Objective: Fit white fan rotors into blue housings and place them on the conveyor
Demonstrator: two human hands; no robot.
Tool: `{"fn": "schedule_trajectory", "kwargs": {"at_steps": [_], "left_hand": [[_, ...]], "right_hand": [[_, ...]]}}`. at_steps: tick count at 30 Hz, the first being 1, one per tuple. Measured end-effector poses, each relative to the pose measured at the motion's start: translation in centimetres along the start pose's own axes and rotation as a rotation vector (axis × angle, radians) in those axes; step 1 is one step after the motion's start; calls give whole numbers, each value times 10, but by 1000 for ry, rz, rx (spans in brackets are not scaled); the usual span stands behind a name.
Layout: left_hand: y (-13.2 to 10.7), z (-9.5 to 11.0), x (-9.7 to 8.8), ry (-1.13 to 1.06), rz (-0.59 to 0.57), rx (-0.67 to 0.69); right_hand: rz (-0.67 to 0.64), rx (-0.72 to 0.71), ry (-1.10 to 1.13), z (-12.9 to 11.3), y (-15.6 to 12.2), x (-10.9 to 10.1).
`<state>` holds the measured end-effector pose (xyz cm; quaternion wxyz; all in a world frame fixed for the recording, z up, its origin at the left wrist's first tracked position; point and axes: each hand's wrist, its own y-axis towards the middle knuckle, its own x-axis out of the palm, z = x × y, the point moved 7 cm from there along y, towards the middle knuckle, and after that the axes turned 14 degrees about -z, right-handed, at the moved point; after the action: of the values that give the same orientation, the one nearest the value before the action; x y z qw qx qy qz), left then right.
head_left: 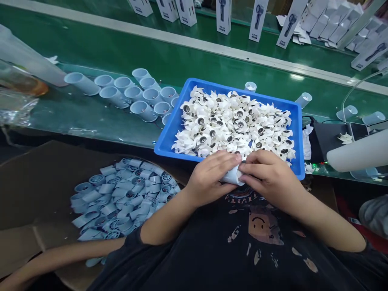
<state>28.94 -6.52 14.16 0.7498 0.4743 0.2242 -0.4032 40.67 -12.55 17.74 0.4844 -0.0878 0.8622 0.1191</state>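
My left hand (210, 173) and my right hand (266, 173) meet just in front of my chest, both closed around one pale blue plastic tube (232, 176). Only a small part of the tube shows between the fingers. Right behind the hands stands a blue tray (169, 135) heaped with white fan blades (233, 123) that have dark round hubs. To my lower left a cardboard box (39, 186) holds a pile of pale blue tubes (121, 198).
Several finished-looking pale blue tubes (133, 95) lie in a cluster on the green conveyor belt (121, 52), a few more (347, 112) at the right. White product boxes (257, 18) stand along the far side. A white cylinder (357, 155) juts in at the right.
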Motion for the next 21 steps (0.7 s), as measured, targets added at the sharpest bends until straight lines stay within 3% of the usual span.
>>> {"fn": "schedule_trajectory", "kwargs": {"at_steps": [2,5,10,14,18,21], "left_hand": [[-2,7,2,12,63,22],[-7,9,2,21,144,-34],[-13,-9,-4,14,155,-135],[-7,-25,-6,-3,91,-109],[6,-19,-6,25,35,-11],[20,-20,-8,84,-93,14]], "right_hand": [[-46,-19,-68,-2,6,5],[-69,-23,-1,2,11,8],[-82,-51,186,8,-6,-11],[28,-98,208,9,-25,-21],[56,-35,-79,12,-25,0],[173,-44,-175,12,-40,-9]]}}
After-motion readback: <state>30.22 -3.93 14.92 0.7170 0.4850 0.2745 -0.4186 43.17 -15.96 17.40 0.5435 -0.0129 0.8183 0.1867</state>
